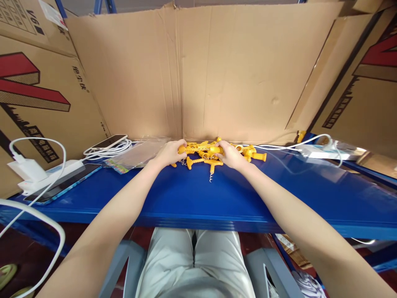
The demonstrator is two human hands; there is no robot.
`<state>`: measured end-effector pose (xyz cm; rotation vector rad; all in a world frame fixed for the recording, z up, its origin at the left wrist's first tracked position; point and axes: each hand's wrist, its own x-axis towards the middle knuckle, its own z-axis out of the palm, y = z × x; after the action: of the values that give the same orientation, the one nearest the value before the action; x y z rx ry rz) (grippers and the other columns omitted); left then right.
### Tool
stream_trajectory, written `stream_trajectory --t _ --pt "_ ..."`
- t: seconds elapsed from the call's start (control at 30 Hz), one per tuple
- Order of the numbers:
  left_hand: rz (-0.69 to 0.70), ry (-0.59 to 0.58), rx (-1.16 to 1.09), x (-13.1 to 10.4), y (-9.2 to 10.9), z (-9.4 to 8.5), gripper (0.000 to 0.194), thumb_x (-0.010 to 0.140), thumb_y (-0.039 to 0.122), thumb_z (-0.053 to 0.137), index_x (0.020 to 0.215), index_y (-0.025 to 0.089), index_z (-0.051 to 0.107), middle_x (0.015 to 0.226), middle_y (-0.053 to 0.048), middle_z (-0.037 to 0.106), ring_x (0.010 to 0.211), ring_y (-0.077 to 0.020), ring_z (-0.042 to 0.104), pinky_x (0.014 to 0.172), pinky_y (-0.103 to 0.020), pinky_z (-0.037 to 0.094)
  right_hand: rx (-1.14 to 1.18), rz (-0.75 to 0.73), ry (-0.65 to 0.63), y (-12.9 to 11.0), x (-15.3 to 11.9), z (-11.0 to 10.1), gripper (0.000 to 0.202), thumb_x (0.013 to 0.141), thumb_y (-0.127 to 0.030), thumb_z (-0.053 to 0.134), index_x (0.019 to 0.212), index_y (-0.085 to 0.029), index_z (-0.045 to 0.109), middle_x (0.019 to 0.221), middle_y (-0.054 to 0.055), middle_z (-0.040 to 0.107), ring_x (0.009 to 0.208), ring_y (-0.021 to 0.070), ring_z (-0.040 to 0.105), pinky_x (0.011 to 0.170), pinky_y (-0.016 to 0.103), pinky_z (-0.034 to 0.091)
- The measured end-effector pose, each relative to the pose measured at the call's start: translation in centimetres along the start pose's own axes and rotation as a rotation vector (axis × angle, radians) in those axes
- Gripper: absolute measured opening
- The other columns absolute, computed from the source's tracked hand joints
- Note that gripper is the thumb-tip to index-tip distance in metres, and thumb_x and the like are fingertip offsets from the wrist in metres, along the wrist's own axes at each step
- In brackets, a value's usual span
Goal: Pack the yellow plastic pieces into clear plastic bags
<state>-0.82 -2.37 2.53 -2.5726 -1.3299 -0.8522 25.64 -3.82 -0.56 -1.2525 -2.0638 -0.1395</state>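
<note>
A pile of yellow corkscrew pieces (203, 145) lies on the blue shelf, against the cardboard at the back. My left hand (171, 152) is at the pile's left side, its fingers closed round a yellow corkscrew piece (186, 154). On the other side, my right hand (232, 155) has its thumb and fingers around another yellow piece (216, 150). A corkscrew with a T-shaped yellow handle (212, 162) lies in front, between my hands, its metal spiral pointing towards me. More yellow pieces with round sockets (249, 152) rest right of my right hand.
Cardboard panels (248, 70) wall in the back and sides of the blue shelf (198, 198). At left are a clear plastic bag (139, 152), a phone (66, 182), a power strip (51, 176) and looped white cables. Another power strip (328, 152) lies at right.
</note>
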Motion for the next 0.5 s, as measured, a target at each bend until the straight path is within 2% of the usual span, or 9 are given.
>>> stream_trajectory --t 0.17,0.33,0.5 --pt "-0.001 -0.008 0.013 0.0 -0.1 0.2 0.026 0.069 0.023 0.058 0.094 0.022 0.06 0.069 0.0 0.059 0.062 -0.0153 0.053 0.057 -0.026 0.036 0.035 -0.074 0.033 0.4 0.0 0.1 0.026 0.074 -0.015 0.057 0.099 -0.018 0.054 0.098 0.009 0.061 0.089 0.0234 0.059 0.081 0.039 0.047" --pt "0.042 -0.004 -0.005 0.1 0.2 1.1 0.025 0.07 0.023 0.056 0.095 0.021 0.06 0.073 0.0 0.06 0.067 -0.016 0.055 0.061 -0.026 0.039 0.071 -0.216 0.012 -0.7 -0.1 -0.1 0.026 0.079 -0.017 0.053 0.105 -0.018 0.057 0.104 0.01 0.06 0.097 0.0248 0.058 0.087 0.042 0.046" --pt "0.062 0.059 -0.106 0.2 -0.1 2.4 0.028 0.074 0.023 0.054 0.102 0.021 0.058 0.081 0.0 0.062 0.073 -0.0158 0.057 0.067 -0.026 0.041 0.084 -0.235 0.04 -1.3 -0.1 -0.5 0.026 0.083 -0.02 0.051 0.108 -0.017 0.058 0.102 0.012 0.06 0.097 0.0256 0.058 0.087 0.044 0.047"
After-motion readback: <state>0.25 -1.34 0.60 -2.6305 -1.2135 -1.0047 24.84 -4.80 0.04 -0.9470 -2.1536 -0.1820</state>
